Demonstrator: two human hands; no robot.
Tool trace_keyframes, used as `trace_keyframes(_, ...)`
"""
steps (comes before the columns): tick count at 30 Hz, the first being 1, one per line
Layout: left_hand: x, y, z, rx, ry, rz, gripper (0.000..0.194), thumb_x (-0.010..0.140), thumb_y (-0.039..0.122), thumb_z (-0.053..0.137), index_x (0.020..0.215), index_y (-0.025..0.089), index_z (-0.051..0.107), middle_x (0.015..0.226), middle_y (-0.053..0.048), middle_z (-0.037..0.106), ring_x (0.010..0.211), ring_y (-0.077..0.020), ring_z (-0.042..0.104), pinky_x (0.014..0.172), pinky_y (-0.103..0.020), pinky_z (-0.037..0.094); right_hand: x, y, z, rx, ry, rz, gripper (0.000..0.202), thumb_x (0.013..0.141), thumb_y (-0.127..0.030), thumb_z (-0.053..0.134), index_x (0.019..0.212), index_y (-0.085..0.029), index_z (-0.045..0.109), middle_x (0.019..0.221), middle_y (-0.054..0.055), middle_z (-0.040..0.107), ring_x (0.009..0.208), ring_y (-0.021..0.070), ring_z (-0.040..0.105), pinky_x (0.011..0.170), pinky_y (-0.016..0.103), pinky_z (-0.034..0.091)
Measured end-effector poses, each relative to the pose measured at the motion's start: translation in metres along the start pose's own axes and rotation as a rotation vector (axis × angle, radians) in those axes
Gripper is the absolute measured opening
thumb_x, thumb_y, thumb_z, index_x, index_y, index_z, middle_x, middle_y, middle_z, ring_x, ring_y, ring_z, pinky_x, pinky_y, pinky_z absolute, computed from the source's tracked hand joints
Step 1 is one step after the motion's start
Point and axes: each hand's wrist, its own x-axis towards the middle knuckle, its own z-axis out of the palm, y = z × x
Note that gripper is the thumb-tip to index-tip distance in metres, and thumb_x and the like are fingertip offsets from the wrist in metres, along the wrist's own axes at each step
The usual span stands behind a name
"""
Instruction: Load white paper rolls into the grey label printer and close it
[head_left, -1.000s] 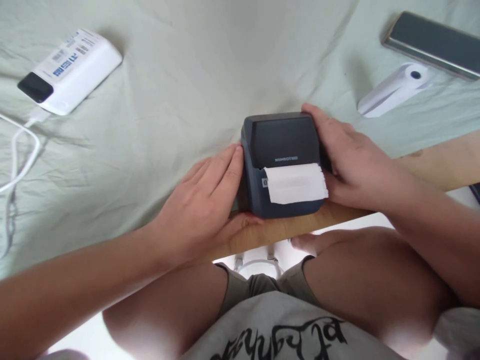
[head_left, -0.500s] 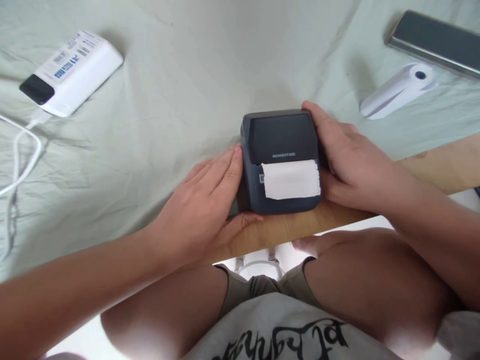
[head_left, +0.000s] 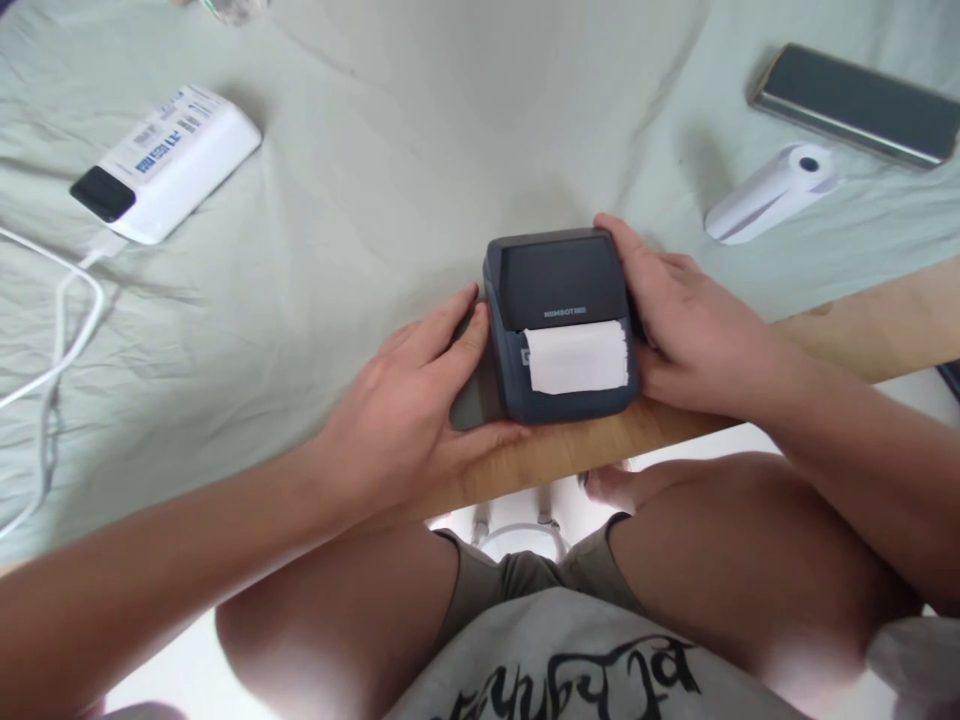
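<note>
A dark label printer [head_left: 561, 272] stands near the table's front edge, with a white strip of paper [head_left: 579, 358] out of its slot and lying over its lower face. My right hand [head_left: 686, 335] wraps round the printer's right side, one finger at the far top corner. On the left side my left hand [head_left: 409, 395] steadies it, fingertips against the casing and thumb along the near left corner. The undersides of both palms are hidden.
A white power bank [head_left: 184, 165] with a plugged-in white cable [head_left: 94, 300] lies at left. Far right are a paper roll [head_left: 765, 200] and a dark phone-like slab [head_left: 859, 105]. Pale green cloth [head_left: 450, 130] covers the table; its wooden edge [head_left: 885, 320] shows in front.
The view has shifted a little. My left hand's fingers have bent and spread apart somewhat at the printer's side. My right hand keeps its hold.
</note>
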Motion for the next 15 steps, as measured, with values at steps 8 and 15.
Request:
trace_keyframes(8,0.002,0.000,0.005,-0.035,0.008,-0.045,0.110,0.118,0.084,0.082,0.204,0.029,0.040,0.205,-0.017,0.058,0.186,-0.0498,0.064,0.154,-0.070,0.061,-0.004,-0.002,-0.019,0.080,0.087,0.091,0.078,0.128,-0.039,0.040,0.204,-0.037,0.021,0.186,0.009,0.071,0.170,0.0306,0.077,0.142,0.066,0.073)
trace_keyframes(15,0.003,-0.002,0.004,0.005,-0.011,-0.021,0.109,0.123,0.090,0.070,0.202,0.022,0.040,0.204,-0.020,0.058,0.185,-0.0473,0.065,0.153,-0.066,0.060,0.007,-0.017,-0.034,0.179,0.248,0.076,0.070,0.121,-0.073,0.074,0.179,-0.036,0.061,0.138,0.007,0.080,0.128,0.0233,0.086,0.120,0.051,0.079)
